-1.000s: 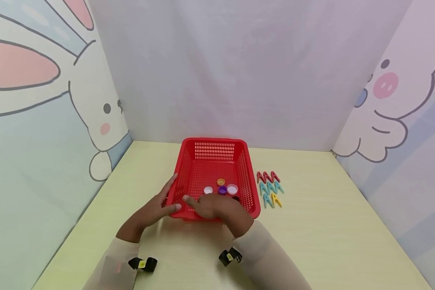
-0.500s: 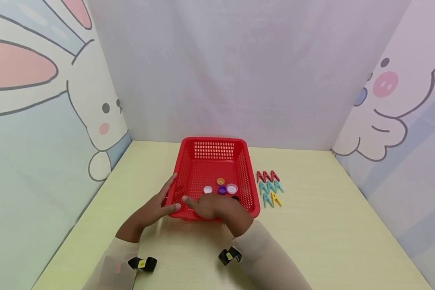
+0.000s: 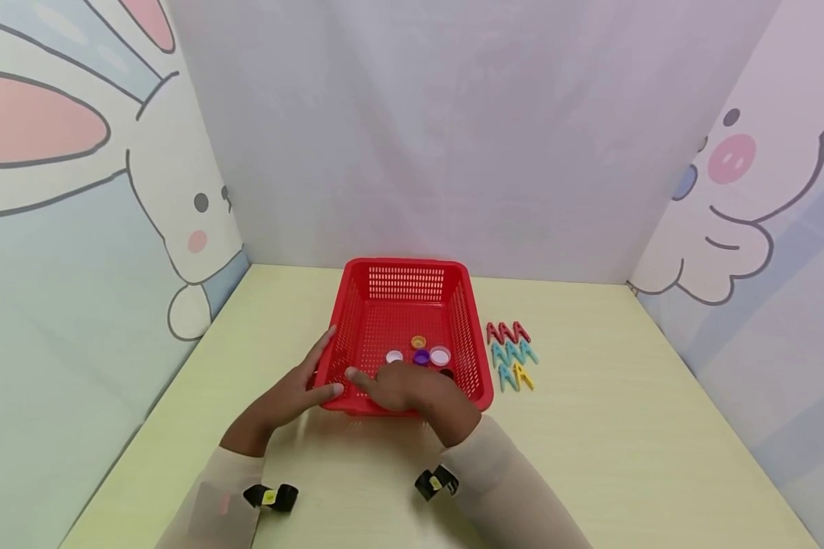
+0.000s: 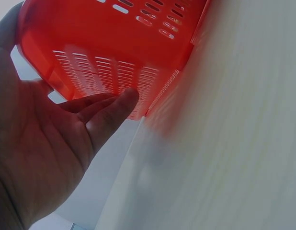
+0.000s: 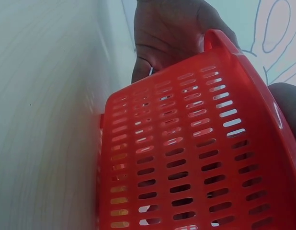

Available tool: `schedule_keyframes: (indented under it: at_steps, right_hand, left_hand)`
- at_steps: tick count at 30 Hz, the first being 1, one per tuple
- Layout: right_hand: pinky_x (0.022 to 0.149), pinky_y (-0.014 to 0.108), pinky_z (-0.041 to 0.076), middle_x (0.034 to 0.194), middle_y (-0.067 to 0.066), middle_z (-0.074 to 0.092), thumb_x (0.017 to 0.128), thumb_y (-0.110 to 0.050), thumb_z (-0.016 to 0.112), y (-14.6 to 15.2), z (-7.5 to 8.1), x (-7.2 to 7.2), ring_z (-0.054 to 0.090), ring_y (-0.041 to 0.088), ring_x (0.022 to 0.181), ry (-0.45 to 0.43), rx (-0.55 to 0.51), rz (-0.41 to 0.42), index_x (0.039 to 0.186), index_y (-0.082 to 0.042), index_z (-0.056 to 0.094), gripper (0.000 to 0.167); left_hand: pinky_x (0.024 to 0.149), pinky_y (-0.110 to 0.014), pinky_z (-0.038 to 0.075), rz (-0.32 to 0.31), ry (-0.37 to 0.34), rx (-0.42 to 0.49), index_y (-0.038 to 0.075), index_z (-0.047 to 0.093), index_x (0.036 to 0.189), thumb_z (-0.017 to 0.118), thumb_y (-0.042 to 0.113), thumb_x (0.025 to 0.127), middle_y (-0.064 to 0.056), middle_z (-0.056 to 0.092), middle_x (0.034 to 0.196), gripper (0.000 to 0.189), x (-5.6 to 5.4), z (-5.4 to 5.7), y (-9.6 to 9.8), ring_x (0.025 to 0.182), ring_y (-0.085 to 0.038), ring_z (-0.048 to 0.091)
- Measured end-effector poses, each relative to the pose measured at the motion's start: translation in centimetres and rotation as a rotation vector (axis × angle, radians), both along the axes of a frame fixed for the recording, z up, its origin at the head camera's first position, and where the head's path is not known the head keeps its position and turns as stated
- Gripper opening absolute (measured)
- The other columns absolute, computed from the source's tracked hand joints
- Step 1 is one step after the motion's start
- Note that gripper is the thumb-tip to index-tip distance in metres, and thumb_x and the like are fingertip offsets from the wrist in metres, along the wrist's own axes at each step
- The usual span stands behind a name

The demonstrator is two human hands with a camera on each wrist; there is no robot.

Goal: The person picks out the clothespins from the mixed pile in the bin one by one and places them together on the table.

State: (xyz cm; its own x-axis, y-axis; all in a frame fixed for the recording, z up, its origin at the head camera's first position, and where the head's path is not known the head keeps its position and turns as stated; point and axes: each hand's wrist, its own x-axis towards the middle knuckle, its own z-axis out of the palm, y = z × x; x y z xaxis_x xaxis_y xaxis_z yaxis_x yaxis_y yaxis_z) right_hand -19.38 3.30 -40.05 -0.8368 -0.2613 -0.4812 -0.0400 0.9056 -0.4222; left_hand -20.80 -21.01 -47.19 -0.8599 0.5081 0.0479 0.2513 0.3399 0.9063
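A red plastic basket (image 3: 482,366) with slotted walls stands on the table. My left hand (image 3: 290,396) holds its near left corner, thumb over the rim; in the left wrist view the fingers (image 4: 107,115) lie along the outer wall. My right hand (image 3: 408,387) reaches over the near rim into the basket, its thumb pointing left. The other fingers of that hand are hidden below, so I cannot tell what they hold. Just beyond it on the basket floor lie bottle caps: an orange one (image 3: 418,342), a purple one (image 3: 421,357), a pinkish-white one (image 3: 440,356) and a white one (image 3: 394,357).
Right of the basket, clothespins lie in rows on the pale table (image 3: 590,427): red ones (image 3: 503,332), teal ones (image 3: 511,354) and a yellow one (image 3: 522,376). A dark round piece (image 3: 447,374) shows beside the right wrist. Cartoon-printed panels and a plain backdrop (image 3: 426,137) enclose the table.
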Motion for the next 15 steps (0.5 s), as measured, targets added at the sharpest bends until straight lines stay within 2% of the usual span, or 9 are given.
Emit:
schedule_keyframes:
  at_steps: [4,12,15]
  right_hand:
    - [0.088,0.045,0.059,0.095,0.004,0.066,0.101,-0.074,0.052,0.16,-0.09,-0.07,0.065,0.022,0.098,0.042,-0.019,0.002,0.132,-0.016,0.072,0.069]
    - [0.069,0.033,0.058,0.078,0.005,0.069,0.100,-0.062,0.068,0.36,-0.06,-0.22,0.066,0.019,0.071,0.140,-0.087,0.009,0.099,-0.016,0.072,0.046]
    - [0.064,0.029,0.056,0.069,0.004,0.068,0.098,-0.055,0.075,0.37,0.00,-0.27,0.064,0.017,0.063,0.209,-0.110,0.032,0.087,-0.016,0.072,0.042]
  left_hand:
    - [0.089,-0.033,0.068,0.003,-0.004,-0.004,0.027,0.004,0.177,0.087,0.028,0.089,-0.025,0.042,0.161,0.120,0.09,0.06,0.02,0.141,-0.045,0.052]
    - [0.090,-0.034,0.068,-0.011,-0.005,0.007,0.028,0.002,0.177,0.083,0.025,0.091,-0.026,0.041,0.162,0.118,0.13,0.07,0.01,0.141,-0.045,0.052]
    - [0.091,-0.034,0.068,-0.013,-0.009,0.008,0.029,0.002,0.177,0.081,0.025,0.093,-0.026,0.040,0.162,0.116,0.21,0.15,0.05,0.141,-0.045,0.052]
